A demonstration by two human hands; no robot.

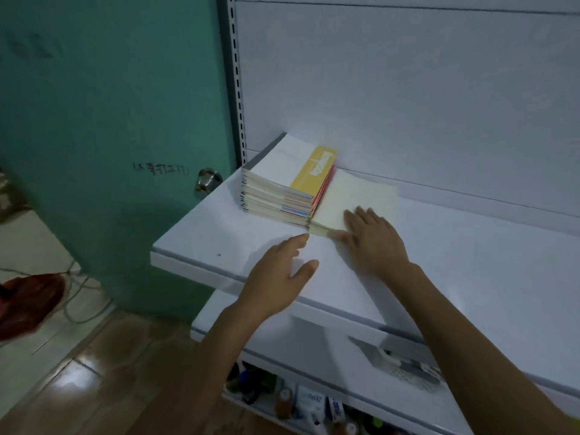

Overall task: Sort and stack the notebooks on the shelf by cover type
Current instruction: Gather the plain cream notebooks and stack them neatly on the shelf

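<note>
A tall stack of notebooks (282,186) stands at the back left of the white shelf (201,233); its top cover is white with a yellow band. Right beside it lies a low pile with a plain cream cover (361,196). My right hand (372,237) rests flat on the cream cover's front part, thumb at its front edge. My left hand (279,277) hovers over the shelf in front of the tall stack, fingers straight and holding nothing.
A green door (110,120) with a metal knob (207,180) stands left of the shelf. Below are a lower white shelf (314,350) with a flat grey packet (398,362) and a bottom row of small bottles and boxes (301,400). A red object (28,299) lies on the floor.
</note>
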